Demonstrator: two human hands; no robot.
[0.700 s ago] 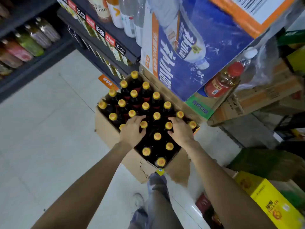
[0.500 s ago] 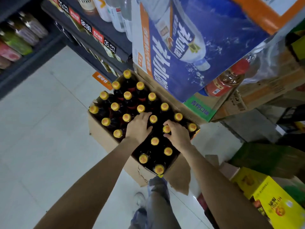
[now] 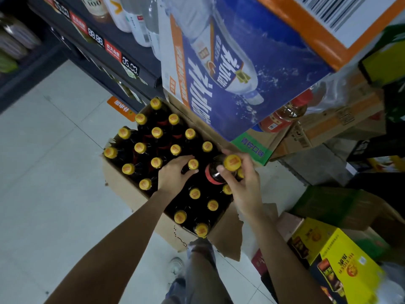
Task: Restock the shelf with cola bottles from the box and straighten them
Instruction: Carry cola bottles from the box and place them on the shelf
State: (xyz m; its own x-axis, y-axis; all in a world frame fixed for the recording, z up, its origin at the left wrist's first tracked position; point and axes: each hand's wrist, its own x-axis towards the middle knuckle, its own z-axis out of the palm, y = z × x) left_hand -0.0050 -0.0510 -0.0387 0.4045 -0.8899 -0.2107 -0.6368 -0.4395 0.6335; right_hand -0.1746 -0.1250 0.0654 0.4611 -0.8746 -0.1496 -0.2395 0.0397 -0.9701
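right hand point(image 3: 245, 185): fingers clamped on a raised cola bottle point(image 3: 217, 172)
left hand point(image 3: 173, 174): fingers curled round a capped bottle point(image 3: 193, 164), body hidden
box point(image 3: 131, 194): far side tucked under blue carton point(image 3: 241, 73)

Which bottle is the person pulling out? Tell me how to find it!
Find the brown cardboard box on the floor, full of dark cola bottles with yellow caps. Look near its right edge, where the right hand grips one bottle by the neck. It stands higher than all the others, so its red label shows and its cap looks biggest.
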